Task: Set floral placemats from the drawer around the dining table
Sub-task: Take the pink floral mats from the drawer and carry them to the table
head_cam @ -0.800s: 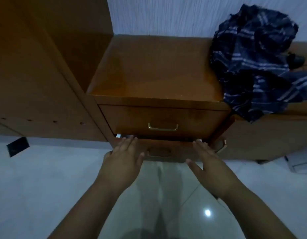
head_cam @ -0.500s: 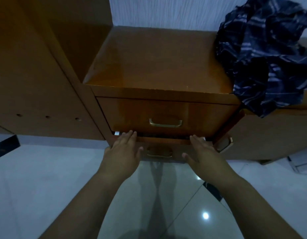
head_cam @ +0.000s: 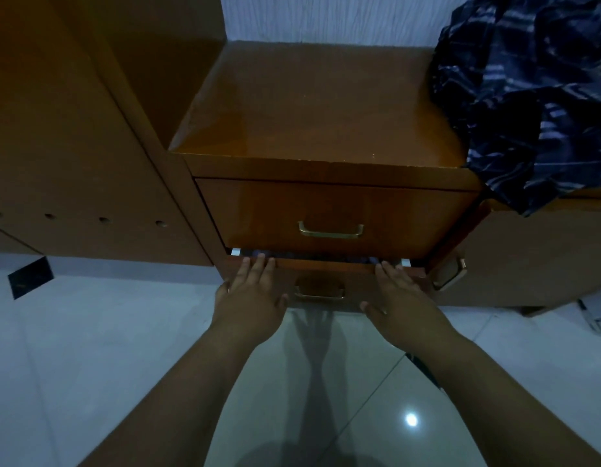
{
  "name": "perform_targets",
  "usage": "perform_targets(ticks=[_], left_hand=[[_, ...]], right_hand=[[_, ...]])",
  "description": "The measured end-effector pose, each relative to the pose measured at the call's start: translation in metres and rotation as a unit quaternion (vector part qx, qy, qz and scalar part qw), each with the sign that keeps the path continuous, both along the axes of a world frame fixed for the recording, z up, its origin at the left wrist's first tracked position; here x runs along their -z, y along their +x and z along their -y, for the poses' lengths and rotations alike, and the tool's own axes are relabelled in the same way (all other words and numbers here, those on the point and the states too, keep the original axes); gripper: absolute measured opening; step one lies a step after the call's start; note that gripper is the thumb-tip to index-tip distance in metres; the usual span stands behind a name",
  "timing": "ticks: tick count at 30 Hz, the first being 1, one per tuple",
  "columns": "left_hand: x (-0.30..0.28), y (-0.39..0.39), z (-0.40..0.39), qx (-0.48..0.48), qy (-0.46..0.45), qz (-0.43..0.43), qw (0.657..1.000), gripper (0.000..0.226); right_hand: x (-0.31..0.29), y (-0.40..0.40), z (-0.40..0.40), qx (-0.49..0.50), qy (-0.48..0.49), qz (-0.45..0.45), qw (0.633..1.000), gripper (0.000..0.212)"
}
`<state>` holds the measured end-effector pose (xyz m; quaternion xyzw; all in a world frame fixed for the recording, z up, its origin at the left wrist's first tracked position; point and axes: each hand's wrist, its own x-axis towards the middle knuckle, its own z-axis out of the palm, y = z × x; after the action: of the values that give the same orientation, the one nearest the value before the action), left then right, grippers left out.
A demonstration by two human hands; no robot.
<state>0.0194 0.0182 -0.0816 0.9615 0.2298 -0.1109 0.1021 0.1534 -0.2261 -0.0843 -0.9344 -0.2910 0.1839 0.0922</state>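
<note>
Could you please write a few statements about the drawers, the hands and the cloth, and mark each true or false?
1. The lower drawer is slightly open. True.
2. Both hands grip its brass handle. False: the left hand and right hand lie with straight fingers on the drawer's top edge, either side of the handle.
3. The upper drawer is pulled out. False: it is shut.
4. A dark striped cloth lies on the cabinet top, at the right. True.

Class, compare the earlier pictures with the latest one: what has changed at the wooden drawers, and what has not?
Little changed. Both hands, left and right, keep flat fingers on the slightly open lower wooden drawer, whose gap looks much the same. The upper drawer stays shut, and the dark striped cloth still lies on top.
</note>
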Motion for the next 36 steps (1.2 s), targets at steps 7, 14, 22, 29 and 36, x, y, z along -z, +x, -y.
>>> perform_targets(ticks=[7, 14, 22, 29, 36], left_hand=[[-0.004, -0.008, 0.017, -0.018, 0.015, 0.023, 0.999, 0.081], [-0.028, -0.018, 0.019, 0.020, 0.016, -0.002, 1.000, 0.050], [-0.033, -0.024, 0.024, 0.012, 0.038, -0.031, 0.999, 0.039], [-0.027, -0.025, 0.020, 0.021, 0.076, -0.054, 0.995, 0.036], [-0.031, -0.021, 0.018, 0.077, 0.089, -0.118, 0.986, 0.039]], right_hand=[[-0.002, -0.015, 0.001, 0.013, 0.019, 0.051, 0.998, 0.086], [-0.015, -0.024, 0.007, 0.003, 0.006, 0.045, 0.999, 0.061], [-0.026, -0.033, 0.010, 0.010, -0.019, -0.009, 1.000, 0.037], [-0.035, -0.038, 0.013, 0.005, -0.045, -0.061, 0.997, 0.025], [-0.034, -0.030, 0.010, -0.038, -0.098, -0.062, 0.993, 0.026]])
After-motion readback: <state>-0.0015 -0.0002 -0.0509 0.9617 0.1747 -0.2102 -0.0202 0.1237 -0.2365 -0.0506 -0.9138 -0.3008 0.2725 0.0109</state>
